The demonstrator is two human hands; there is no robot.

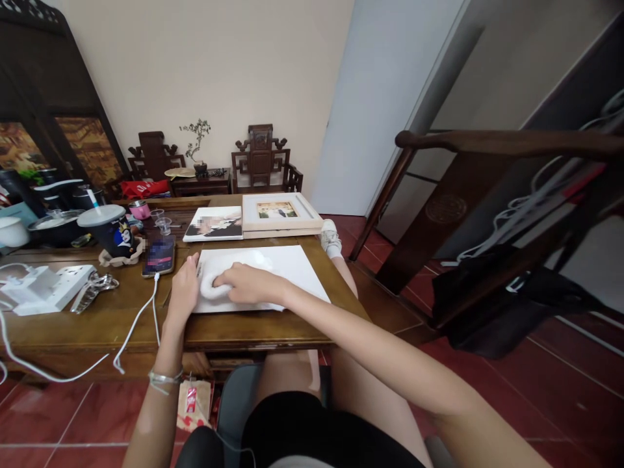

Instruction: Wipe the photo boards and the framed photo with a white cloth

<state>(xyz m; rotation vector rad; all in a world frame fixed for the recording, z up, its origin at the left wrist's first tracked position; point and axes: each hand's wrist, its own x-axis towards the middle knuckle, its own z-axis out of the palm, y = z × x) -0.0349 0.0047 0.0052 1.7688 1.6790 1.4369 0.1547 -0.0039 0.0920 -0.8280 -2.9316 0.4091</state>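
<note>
Grip first, from the left: the left hand [184,289] lies flat with its fingers straight and close together, palm down on the left edge of the white board [297,273], pinching nothing. Further left on the desk [112,322] are a power strip [46,286], a lidded cup [113,229] and a phone [160,255], whose white cable [141,318] drops over the front edge just beside that wrist. The white cloth [209,288] is bunched into a small wad on the board's left part, touching the left hand's fingers on one side. On the other side it is covered by the right hand [246,284], whose fingers are curled down over it and pressed together on it. That makes the right hand the one on the cloth, with its forearm coming in from the lower right, while the left hand is beside the cloth and rests only on the board. The board's long axis runs left to right across the desk, and most of its bare surface stretches to the right of the cloth. Behind it lie a photo album [214,224] and, to the right, a framed picture [280,213].
</note>
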